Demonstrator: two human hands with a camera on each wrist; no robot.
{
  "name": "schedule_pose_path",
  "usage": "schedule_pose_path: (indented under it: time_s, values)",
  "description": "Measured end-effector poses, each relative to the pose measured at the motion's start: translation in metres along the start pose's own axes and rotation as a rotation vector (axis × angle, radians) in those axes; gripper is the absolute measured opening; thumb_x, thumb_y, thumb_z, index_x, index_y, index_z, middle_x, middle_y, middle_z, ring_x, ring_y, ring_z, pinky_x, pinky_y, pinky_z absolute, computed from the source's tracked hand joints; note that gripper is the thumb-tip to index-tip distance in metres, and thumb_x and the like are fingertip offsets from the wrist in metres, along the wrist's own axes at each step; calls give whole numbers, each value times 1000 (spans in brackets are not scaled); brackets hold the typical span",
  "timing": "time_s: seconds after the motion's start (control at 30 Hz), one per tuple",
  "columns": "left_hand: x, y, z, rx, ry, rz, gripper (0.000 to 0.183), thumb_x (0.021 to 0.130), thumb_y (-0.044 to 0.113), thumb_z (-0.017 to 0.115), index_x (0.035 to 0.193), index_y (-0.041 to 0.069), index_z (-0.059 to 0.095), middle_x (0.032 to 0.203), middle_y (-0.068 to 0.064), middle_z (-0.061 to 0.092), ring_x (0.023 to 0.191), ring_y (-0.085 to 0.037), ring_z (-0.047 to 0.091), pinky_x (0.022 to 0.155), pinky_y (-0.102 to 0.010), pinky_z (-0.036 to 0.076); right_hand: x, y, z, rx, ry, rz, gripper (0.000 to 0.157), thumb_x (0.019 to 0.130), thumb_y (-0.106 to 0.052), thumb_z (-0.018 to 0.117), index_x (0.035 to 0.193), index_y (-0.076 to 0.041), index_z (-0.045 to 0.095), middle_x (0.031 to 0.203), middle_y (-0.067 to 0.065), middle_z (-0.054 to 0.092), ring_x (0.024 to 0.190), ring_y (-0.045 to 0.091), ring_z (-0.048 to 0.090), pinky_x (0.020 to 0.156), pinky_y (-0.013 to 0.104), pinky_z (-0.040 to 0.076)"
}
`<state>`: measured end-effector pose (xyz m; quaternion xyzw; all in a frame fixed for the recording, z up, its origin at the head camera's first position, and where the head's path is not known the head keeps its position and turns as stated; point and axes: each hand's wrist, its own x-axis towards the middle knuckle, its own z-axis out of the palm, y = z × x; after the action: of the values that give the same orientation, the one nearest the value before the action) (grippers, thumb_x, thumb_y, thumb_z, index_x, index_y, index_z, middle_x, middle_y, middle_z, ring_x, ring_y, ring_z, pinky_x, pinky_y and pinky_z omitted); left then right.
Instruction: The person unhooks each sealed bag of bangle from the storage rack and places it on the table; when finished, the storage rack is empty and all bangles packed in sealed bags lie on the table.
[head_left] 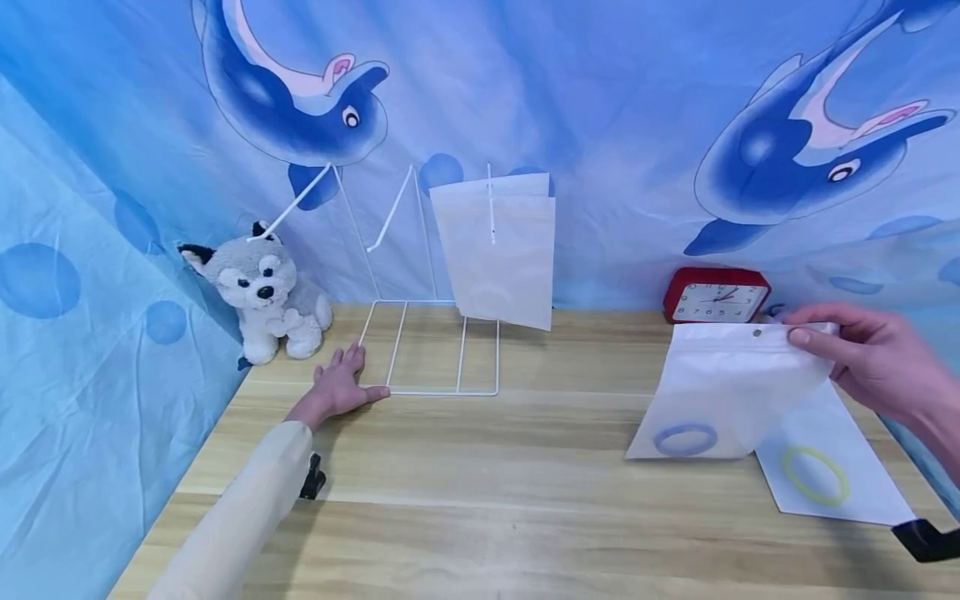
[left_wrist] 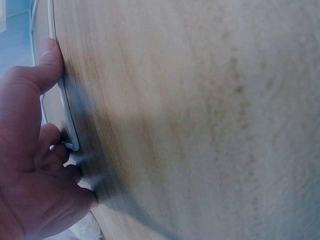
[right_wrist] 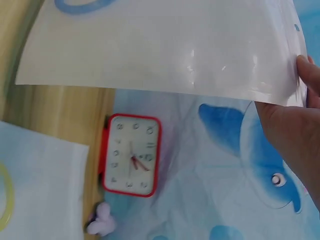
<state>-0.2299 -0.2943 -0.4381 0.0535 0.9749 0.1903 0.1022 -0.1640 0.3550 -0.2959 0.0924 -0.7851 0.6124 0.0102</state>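
A white wire rack (head_left: 425,393) with several upright hooks stands at the back of the table. My left hand (head_left: 341,383) grips its front left corner, the thumb along the front rod and the fingers (left_wrist: 50,135) at the corner. On the rack's right hook hangs a white zip bag (head_left: 498,258). My right hand (head_left: 873,354) pinches the top right corner of another white zip bag (head_left: 712,383), with a blue ring showing through and a hang hole at the top. Partly behind it, a bag with a yellow ring (head_left: 862,458) lies on the table.
A grey and white plush husky (head_left: 262,292) sits left of the rack. At the back right stands a red alarm clock (head_left: 716,296), with a small pale purple object (right_wrist: 102,220) beside it. A blue dolphin-print curtain (head_left: 615,150) encloses the wooden table (head_left: 480,483).
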Motion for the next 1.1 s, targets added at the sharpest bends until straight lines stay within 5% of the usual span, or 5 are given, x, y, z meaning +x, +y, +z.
schedule_pose_path:
  time_s: [0.57, 0.73, 0.83, 0.97, 1.1]
  values:
    - [3, 0, 1, 11, 0, 4, 105, 91, 51, 67, 153, -14, 13, 159, -33, 7, 145, -54, 1, 109, -74, 1, 62, 29, 1, -222, 20, 190, 18, 97, -40, 65, 114, -36, 70, 114, -2, 51, 92, 15, 55, 71, 23, 56]
    - [4, 1, 4, 11, -5, 0, 104, 92, 51, 66, 153, -14, 12, 160, -32, 6, 145, -53, 1, 110, -73, 0, 77, 47, 11, -369, 78, 167, 47, 93, -52, 64, 124, -17, 67, 125, 9, 50, 109, 25, 42, 74, 18, 50]
    - [4, 2, 3, 11, -5, 2, 104, 92, 51, 66, 153, -14, 12, 160, -32, 5, 145, -53, 0, 110, -72, 0, 84, 57, 17, -420, 100, 173, 64, 93, -55, 62, 132, -4, 60, 135, 17, 48, 122, 35, 40, 90, 31, 50]
    - [3, 3, 1, 8, -5, 0, 104, 92, 50, 67, 153, -14, 12, 160, -33, 5, 145, -54, 0, 110, -72, -1, 93, 67, 24, -419, 97, 195, 67, 94, -54, 61, 137, -3, 58, 146, 25, 42, 134, 47, 34, 105, 60, 39]
    - [3, 2, 0, 5, -5, -6, 104, 91, 49, 67, 153, -14, 12, 160, -33, 6, 145, -53, 0, 110, -72, -1, 102, 80, 31, -378, 93, 207, 62, 97, -47, 62, 138, -1, 56, 147, 26, 42, 136, 47, 34, 108, 61, 35]
